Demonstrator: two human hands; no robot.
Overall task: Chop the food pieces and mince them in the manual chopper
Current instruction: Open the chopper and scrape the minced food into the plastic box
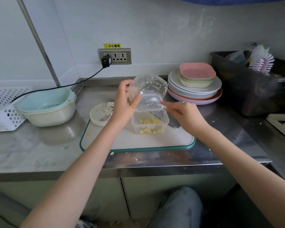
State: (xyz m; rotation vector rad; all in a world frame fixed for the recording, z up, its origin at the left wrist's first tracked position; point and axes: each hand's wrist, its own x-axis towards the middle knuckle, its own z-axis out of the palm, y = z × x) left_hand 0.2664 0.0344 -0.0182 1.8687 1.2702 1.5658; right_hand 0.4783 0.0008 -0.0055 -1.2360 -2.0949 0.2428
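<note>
Left hand (124, 102) tilting chopper bowl (147, 91) over clear container (150, 122).

Bare forearms, no sleeves; grey-blue trousers (179, 209) on one knee.

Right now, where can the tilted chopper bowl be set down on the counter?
Free: the cutting board's near strip in front of the clear container, and bare steel between the board and the stacked colanders. Crowded: the board's far edge holds the chopper lid and the container; plates fill the right. The left hand holds the bowl.
</note>
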